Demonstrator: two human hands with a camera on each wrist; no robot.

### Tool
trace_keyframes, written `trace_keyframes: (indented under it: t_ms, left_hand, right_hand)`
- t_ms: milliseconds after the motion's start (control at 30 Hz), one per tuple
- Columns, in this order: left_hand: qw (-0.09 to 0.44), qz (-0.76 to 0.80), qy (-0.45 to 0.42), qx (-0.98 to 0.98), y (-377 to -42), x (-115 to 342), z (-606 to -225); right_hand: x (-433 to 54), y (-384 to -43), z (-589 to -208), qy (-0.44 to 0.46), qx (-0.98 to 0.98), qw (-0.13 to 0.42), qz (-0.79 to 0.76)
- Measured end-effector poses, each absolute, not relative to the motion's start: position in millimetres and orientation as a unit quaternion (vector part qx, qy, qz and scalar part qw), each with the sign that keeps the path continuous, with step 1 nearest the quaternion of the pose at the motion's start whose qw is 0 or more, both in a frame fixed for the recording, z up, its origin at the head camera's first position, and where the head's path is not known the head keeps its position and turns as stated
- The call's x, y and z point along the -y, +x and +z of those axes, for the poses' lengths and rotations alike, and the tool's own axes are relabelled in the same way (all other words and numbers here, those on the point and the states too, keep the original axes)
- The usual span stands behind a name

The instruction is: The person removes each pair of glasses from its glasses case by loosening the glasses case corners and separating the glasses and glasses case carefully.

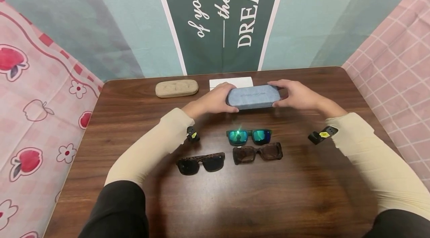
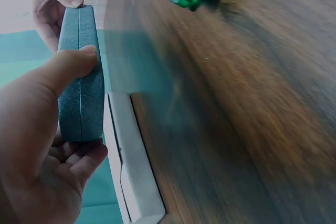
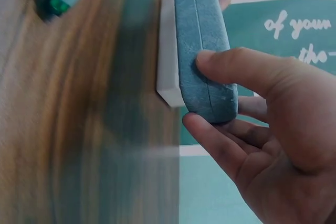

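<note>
A blue glasses case (image 1: 254,97), closed and with faint lettering on its lid, is held by both hands near the back of the table. My left hand (image 1: 217,99) grips its left end, thumb on the near side. At the other end my right hand (image 1: 300,94) pinches the case between thumb and fingers. Both wrist views show the case (image 2: 81,98) with its seam line running along the side and the thumbs pressed on it. Behind and partly under it in the head view is a white box (image 1: 246,81), partly hidden by the case and left hand.
Nearer on the table (image 1: 235,208) lie sunglasses with green-blue mirrored lenses (image 1: 238,137), brown tortoiseshell sunglasses (image 1: 258,153) and dark-lensed sunglasses (image 1: 201,164). A beige glasses case (image 1: 176,88) sits at the back left. Fabric hangs behind the table and at both sides.
</note>
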State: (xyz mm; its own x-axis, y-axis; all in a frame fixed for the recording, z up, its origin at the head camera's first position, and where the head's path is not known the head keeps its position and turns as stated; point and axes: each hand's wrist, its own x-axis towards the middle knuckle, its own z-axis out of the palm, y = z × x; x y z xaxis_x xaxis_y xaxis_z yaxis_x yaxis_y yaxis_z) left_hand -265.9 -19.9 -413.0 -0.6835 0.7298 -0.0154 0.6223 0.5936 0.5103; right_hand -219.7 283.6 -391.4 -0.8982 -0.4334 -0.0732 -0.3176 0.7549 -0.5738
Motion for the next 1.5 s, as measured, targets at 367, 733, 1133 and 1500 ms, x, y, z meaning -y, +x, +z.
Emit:
trace_keyframes:
  t_ms: [367,733,1133,1500]
  left_hand:
    - [0.125,0.245,0.38,-0.883,-278,-3,-401]
    - [0.116,0.25,0.362,-0.891,-287,-32,-398]
    - [0.124,0.207,0.342,-0.908,-293,-66,-403]
    - [0.118,0.148,0.3,-0.935,-295,-100,-408]
  right_hand:
    - [-306,-230,-380,-0.173,-0.939,0.124,-0.269]
    - [-330,-241,-373,-0.153,-0.943,0.128,-0.268]
    - [-349,-251,-377,-0.125,-0.948,0.147,-0.255]
    - [-368,-259,-388,-0.11,-0.95,0.159,-0.243]
